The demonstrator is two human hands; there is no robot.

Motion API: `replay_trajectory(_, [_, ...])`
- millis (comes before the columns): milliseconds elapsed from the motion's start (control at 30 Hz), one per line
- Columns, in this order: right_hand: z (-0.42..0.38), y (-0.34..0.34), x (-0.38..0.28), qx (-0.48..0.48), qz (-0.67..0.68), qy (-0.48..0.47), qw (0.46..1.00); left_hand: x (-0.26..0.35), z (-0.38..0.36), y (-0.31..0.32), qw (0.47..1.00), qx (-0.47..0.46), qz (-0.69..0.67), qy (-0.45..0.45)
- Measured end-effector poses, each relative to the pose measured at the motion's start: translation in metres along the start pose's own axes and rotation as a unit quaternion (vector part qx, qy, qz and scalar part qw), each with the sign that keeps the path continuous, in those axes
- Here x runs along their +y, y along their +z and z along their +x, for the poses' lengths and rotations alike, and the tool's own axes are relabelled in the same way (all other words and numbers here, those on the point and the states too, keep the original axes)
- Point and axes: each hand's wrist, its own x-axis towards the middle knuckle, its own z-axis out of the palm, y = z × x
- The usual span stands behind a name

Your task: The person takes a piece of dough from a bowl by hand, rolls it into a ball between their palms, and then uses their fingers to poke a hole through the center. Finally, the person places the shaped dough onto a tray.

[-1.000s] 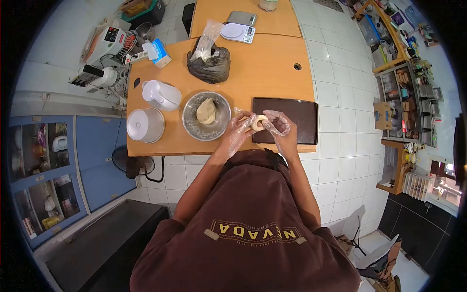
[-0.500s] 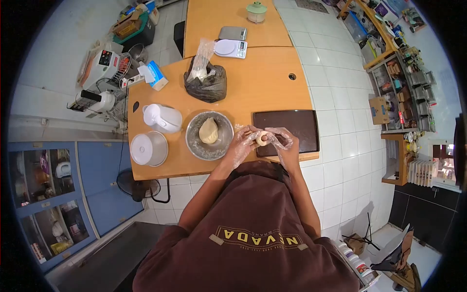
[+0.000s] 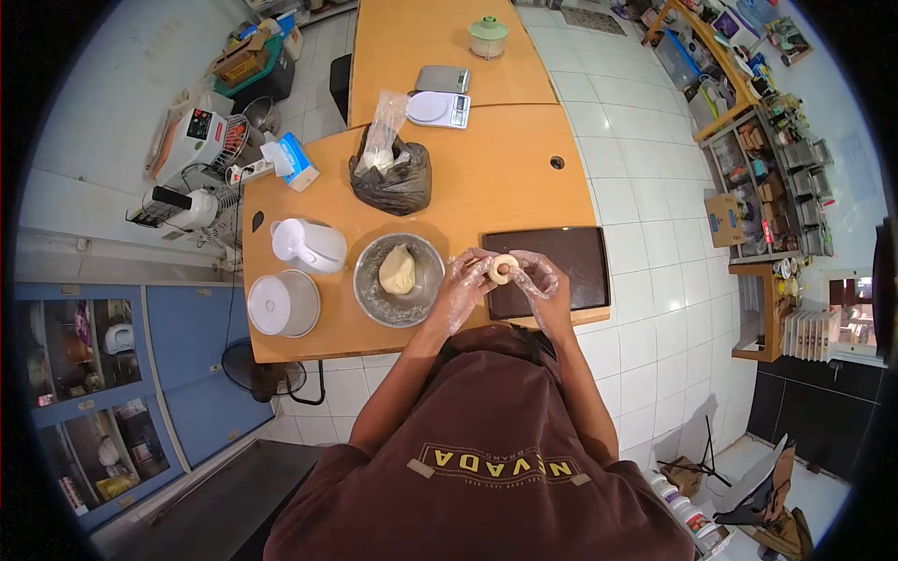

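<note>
A small pale dough ring (image 3: 505,258) is held up between my two hands, close to my body and over the near left part of the dark tray (image 3: 577,248). The fingers of my left hand (image 3: 467,287) pinch its left side. On its right side, my right hand (image 3: 543,284) grips it with curled fingers. A fingertip shows in the ring's hole. Both hands carry a whitish, flour-like coating. To the left, a metal bowl (image 3: 368,296) contains a large lump of dough (image 3: 398,271), with white smears on the bowl's inner wall.
Left of the bowl stand a white pitcher (image 3: 314,246) and a lidded white tub (image 3: 281,304). Behind it sits a black plastic bag (image 3: 402,187). Farther back are a white kitchen scale (image 3: 433,108), a grey scale (image 3: 443,79) and a green-lidded container (image 3: 487,39). A fan (image 3: 260,369) stands below the table's left edge.
The dough ring has turned so its hole faces the camera more fully. Both hands stay around it. The whole view has shifted slightly, with the table sitting lower in the picture.
</note>
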Motion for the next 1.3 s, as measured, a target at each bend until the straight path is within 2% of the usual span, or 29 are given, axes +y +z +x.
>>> replay_trajectory(100, [0.001, -0.004, 0.005, -0.011, 0.000, -0.002, 1.000, 0.005, 0.001, 0.002, 0.999, -0.002, -0.026, -0.027])
replay_trajectory(200, [0.003, -0.007, 0.005, 0.002, -0.013, -0.011, 1.000, 0.010, -0.001, 0.014, 0.994, 0.026, 0.094, -0.053])
replay_trajectory(300, [0.005, -0.010, 0.004, 0.001, -0.005, -0.028, 1.000, 0.003, 0.001, 0.011, 0.979, 0.012, 0.200, -0.034])
replay_trajectory(433, [0.005, -0.013, 0.008, -0.003, -0.019, -0.035, 0.999, 0.002, 0.003, 0.018, 0.962, 0.054, 0.264, -0.029])
replay_trajectory(533, [0.005, -0.013, 0.012, 0.011, -0.035, -0.026, 0.999, -0.005, 0.006, 0.012, 0.944, 0.005, 0.320, 0.074])
replay_trajectory(633, [0.007, -0.013, 0.017, 0.035, -0.056, -0.032, 0.997, -0.006, 0.009, 0.010, 0.926, 0.001, 0.368, 0.084])
replay_trajectory(833, [0.004, -0.012, 0.006, 0.068, -0.125, -0.075, 0.987, 0.003, 0.008, 0.025, 0.969, 0.043, 0.244, 0.004])
replay_trajectory(967, [0.004, -0.010, 0.006, 0.056, -0.148, -0.104, 0.982, 0.000, 0.009, 0.019, 0.974, 0.019, 0.225, -0.024])
replay_trajectory(1200, [0.000, -0.010, 0.011, 0.027, -0.087, -0.059, 0.994, -0.001, 0.008, 0.015, 0.988, 0.021, 0.156, -0.004])
replay_trajectory(1300, [0.000, -0.008, 0.010, 0.050, -0.032, -0.065, 0.996, -0.002, 0.007, 0.013, 0.990, 0.000, 0.141, -0.016])
